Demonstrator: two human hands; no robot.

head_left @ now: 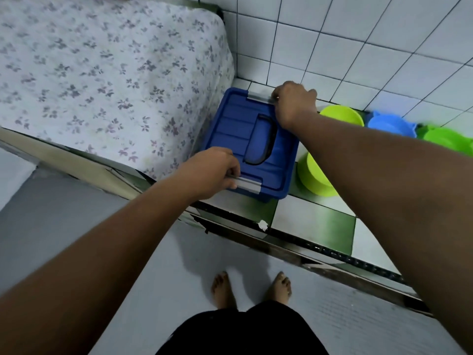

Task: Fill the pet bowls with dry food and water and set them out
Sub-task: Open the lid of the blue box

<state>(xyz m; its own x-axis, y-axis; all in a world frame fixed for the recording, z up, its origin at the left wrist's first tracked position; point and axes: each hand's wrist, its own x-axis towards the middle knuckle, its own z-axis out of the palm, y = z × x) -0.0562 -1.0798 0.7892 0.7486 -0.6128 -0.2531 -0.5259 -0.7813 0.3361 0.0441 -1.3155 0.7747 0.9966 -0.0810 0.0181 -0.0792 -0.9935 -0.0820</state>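
A blue lidded storage box (238, 129) with a folded carry handle stands on a tiled ledge. My left hand (212, 170) grips the grey clip (249, 186) on the box's near side, fingers curled over it. My right hand (294, 103) grips the grey clip (258, 96) on the far side. Beside the box lie several pet bowls: a lime one (314, 178) turned on its side, another lime one (343, 115) by the wall, a blue one (391, 124), and a green one (448, 139) at the right edge.
A mattress in a floral sheet (102, 73) presses against the box's left side. A white tiled wall (358, 47) rises behind. The ledge (314, 221) has green and white tiles and a metal rail along its front. My bare feet stand on the grey floor (250, 288).
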